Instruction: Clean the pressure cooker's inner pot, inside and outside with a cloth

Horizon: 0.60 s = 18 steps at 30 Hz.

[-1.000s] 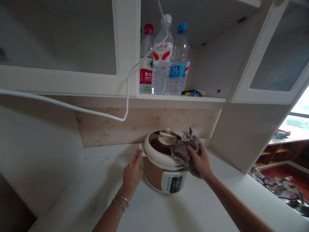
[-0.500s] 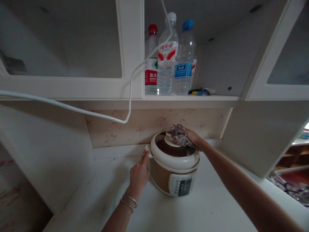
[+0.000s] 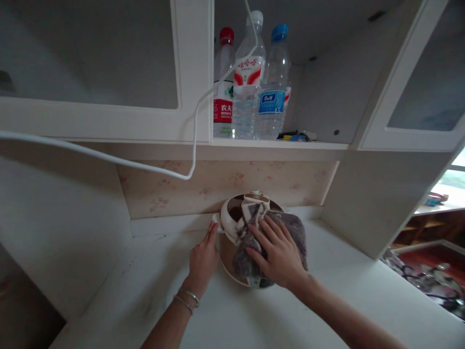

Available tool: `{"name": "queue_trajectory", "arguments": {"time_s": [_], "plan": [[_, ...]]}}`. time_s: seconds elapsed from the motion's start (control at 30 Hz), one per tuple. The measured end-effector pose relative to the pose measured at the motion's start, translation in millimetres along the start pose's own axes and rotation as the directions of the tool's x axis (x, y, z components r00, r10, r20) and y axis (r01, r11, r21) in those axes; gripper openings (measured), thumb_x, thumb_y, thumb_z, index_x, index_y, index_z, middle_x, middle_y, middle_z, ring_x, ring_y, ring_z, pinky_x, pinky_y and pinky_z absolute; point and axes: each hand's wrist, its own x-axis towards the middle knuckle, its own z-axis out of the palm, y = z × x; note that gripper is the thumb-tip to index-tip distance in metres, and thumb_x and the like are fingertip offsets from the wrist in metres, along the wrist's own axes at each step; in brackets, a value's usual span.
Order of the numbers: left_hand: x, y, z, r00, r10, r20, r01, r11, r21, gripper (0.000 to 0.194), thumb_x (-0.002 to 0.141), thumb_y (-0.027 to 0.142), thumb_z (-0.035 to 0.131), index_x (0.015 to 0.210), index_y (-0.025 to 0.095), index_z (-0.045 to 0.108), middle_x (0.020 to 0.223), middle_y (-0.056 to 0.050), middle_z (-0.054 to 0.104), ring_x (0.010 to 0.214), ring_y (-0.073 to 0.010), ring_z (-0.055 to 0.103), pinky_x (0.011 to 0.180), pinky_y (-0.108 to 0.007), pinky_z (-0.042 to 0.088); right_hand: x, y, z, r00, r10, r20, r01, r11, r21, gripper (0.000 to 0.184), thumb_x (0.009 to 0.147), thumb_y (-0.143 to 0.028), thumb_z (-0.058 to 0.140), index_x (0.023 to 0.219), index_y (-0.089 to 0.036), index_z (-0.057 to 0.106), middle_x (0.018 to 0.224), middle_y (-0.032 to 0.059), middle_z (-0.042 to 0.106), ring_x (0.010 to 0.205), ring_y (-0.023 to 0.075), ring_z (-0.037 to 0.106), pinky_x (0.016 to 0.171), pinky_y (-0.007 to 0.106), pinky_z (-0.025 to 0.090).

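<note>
A cream and brown electric pressure cooker [image 3: 229, 249] stands on the white counter against the back wall. My left hand [image 3: 204, 257] holds its white side handle [image 3: 217, 220], with the fingers pressed together along it; the thumb is hidden. A grey-brown patterned cloth [image 3: 296, 228] lies over the lid and down the front, covering most of the control panel. My right hand [image 3: 278, 249] rests flat on this cloth, fingers spread, pressing it against the cooker. The lid's top handle [image 3: 256, 198] shows just behind the cloth.
Above the cooker, an open cabinet shelf [image 3: 323, 144] holds several plastic bottles [image 3: 247, 92] and some small items [image 3: 296, 136]. A white cable [image 3: 160, 168] hangs across the front of the cabinets. White side panels [image 3: 385, 194] flank the counter [image 3: 163, 291].
My right hand has moved from the back of the lid toward me, down over the front with the cloth, its fingers now spread. My left hand stays at the side handle.
</note>
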Motion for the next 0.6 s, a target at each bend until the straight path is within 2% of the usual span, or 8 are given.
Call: {"name": "queue_trajectory", "arguments": {"time_s": [0.07, 0.1, 0.23, 0.33, 0.43, 0.5, 0.6], "plan": [[-1, -1, -1.0, 1.000, -0.001, -0.003, 0.001, 1.000, -0.007, 0.066, 0.091, 0.005, 0.040, 0.155, 0.021, 0.035, 0.155, -0.013, 0.044, 0.090, -0.0231, 0.075, 0.074, -0.033, 0.060, 17, -25, -5, 0.985, -0.148, 0.085, 0.149, 0.989, 0.002, 0.054, 0.099, -0.056, 0.044, 0.146, -0.031, 0.050, 0.155, 0.0061, 0.046, 0.145, 0.0339, 0.034, 0.120, 0.058, 0.022], [-1, -1, -2.1, 1.000, -0.008, 0.006, 0.008, 1.000, -0.008, 0.064, 0.093, 0.006, 0.039, 0.155, 0.020, 0.035, 0.151, -0.014, 0.049, 0.090, -0.0228, 0.075, 0.075, -0.032, 0.060, 30, -35, -6, 0.976, -0.183, 0.116, 0.183, 0.983, 0.007, 0.054, 0.099, -0.056, 0.043, 0.145, -0.029, 0.051, 0.154, 0.0072, 0.047, 0.144, 0.0346, 0.036, 0.120, 0.058, 0.023], [0, -5, -7.8, 0.995, -0.040, 0.093, 0.043, 0.999, -0.032, 0.053, 0.095, 0.010, 0.045, 0.147, 0.019, 0.046, 0.124, -0.016, 0.070, 0.092, -0.0225, 0.075, 0.076, -0.027, 0.056, 93, -57, 1, 0.944, -0.191, 0.270, 0.187, 0.982, 0.040, 0.049, 0.098, -0.051, 0.046, 0.135, -0.022, 0.060, 0.145, 0.0106, 0.055, 0.135, 0.0342, 0.045, 0.114, 0.054, 0.032], [2, -7, -9.5, 0.990, -0.073, 0.119, 0.083, 0.994, -0.078, 0.039, 0.092, 0.014, 0.053, 0.130, 0.019, 0.062, 0.108, -0.013, 0.076, 0.096, -0.0242, 0.075, 0.077, -0.026, 0.054, 136, -56, 18, 0.911, -0.152, 0.383, 0.135, 0.988, 0.071, 0.044, 0.098, -0.049, 0.043, 0.122, -0.023, 0.069, 0.132, 0.0086, 0.065, 0.124, 0.0300, 0.055, 0.109, 0.048, 0.038], [3, -6, -8.3, 0.985, -0.122, 0.121, 0.125, 0.992, -0.021, 0.031, 0.092, 0.010, 0.047, 0.110, 0.017, 0.071, 0.100, -0.014, 0.077, 0.091, -0.0255, 0.075, 0.074, -0.028, 0.054, 168, -48, 37, 0.895, -0.068, 0.441, 0.048, 0.997, 0.058, 0.049, 0.097, -0.050, 0.039, 0.117, -0.021, 0.072, 0.126, 0.0113, 0.069, 0.117, 0.0297, 0.062, 0.103, 0.046, 0.044], [2, -4, -7.4, 0.991, -0.099, 0.090, 0.098, 0.995, 0.013, 0.039, 0.090, 0.005, 0.043, 0.115, 0.017, 0.071, 0.106, -0.013, 0.076, 0.088, -0.0250, 0.075, 0.072, -0.029, 0.055, 184, -45, 49, 0.878, 0.018, 0.478, -0.037, 0.999, 0.030, 0.051, 0.096, -0.049, 0.039, 0.117, -0.018, 0.073, 0.125, 0.0152, 0.069, 0.116, 0.0323, 0.063, 0.099, 0.048, 0.046], [1, -3, -7.1, 0.999, -0.031, 0.025, 0.031, 1.000, 0.006, 0.061, 0.088, 0.002, 0.041, 0.143, 0.024, 0.054, 0.130, -0.010, 0.069, 0.085, -0.0239, 0.075, 0.071, -0.032, 0.056, 200, -46, 61, 0.851, 0.169, 0.498, -0.176, 0.984, -0.033, 0.053, 0.095, -0.045, 0.038, 0.121, -0.012, 0.071, 0.127, 0.0229, 0.066, 0.118, 0.0389, 0.061, 0.095, 0.058, 0.045]]}}
